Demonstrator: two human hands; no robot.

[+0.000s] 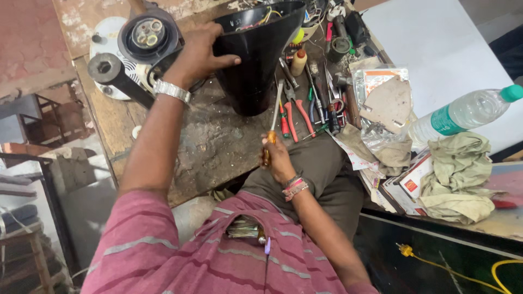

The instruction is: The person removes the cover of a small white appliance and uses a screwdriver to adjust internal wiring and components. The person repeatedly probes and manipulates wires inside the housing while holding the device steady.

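On the scarred wooden workbench our left hand is spread over the rim and upper wall of a black funnel-shaped housing, fingers wrapped against it to steady it, while our right hand is closed around the amber handle of a screwdriver, its shaft pointing up toward the narrow lower end of the housing. The two hands are well apart, one at the top of the part and one below it. We judge the work to be mid-way: the housing stands open with coloured wires showing inside its wide mouth, and the screwdriver tip sits just beside the base, though whether it is seated on a screw we cannot tell. The housing looks glossy, dark and tapered, tilted slightly, resting near the middle of the bench. To its left lies a round motor assembly with a black arm; to its right a heap of red-handled pliers and other hand tools, then a plastic bag, a clear water bottle and a crumpled cloth.
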